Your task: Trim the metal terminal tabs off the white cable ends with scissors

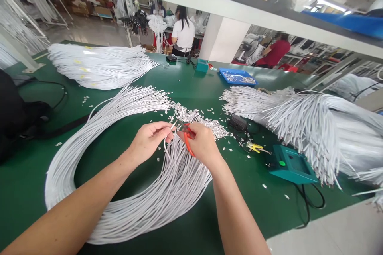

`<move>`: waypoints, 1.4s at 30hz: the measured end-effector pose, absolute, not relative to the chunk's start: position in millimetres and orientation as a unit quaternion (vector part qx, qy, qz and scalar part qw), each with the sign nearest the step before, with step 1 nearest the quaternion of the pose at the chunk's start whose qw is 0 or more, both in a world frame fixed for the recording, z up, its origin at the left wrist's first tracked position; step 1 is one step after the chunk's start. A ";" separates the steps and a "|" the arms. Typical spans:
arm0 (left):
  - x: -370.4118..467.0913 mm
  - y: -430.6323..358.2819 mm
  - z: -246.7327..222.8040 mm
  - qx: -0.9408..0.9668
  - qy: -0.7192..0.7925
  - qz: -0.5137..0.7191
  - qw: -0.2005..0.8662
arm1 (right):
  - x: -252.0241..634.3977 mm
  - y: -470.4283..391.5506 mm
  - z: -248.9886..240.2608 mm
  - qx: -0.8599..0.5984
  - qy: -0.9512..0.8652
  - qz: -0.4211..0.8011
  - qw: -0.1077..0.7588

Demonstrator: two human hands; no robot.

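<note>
Between the fingers of my left hand (151,140) is the end of a thin white cable (166,148). My right hand (204,143) is closed round a pair of red-handled cutting pliers (188,140), whose jaws are close to the cable tip. Whether the jaws touch the cable, I cannot tell. Below both hands lies a big curved bundle of white cables (143,211), looping round to the left with its other ends near the scraps. Just beyond the hands is a pile of small white and silvery scraps (214,125) on the green table (191,93).
More white cable bundles lie at the back left (98,65) and on the right (308,127). A teal box (291,165) with black leads and a yellow clip (255,147) sits at right. Farther back is a blue tray (238,76) of small parts. A shelf beam (191,2) crosses above.
</note>
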State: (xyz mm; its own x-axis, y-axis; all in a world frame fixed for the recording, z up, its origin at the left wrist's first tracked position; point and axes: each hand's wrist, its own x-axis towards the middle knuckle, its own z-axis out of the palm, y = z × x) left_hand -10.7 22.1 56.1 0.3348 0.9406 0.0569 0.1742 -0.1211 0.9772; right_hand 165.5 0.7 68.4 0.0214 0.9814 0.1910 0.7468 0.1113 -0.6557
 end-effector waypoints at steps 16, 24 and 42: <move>-6.9 20.8 55.7 0.646 0.474 0.400 0.445 | 135.0 4.9 72.2 -0.535 -0.441 0.452 0.562; -7.9 21.9 54.6 0.653 0.462 0.377 0.466 | 152.8 2.0 70.2 -0.474 -0.472 0.496 0.554; -18.0 50.7 27.8 0.626 0.537 0.458 0.331 | 206.8 4.9 41.9 -0.656 -0.380 0.225 0.612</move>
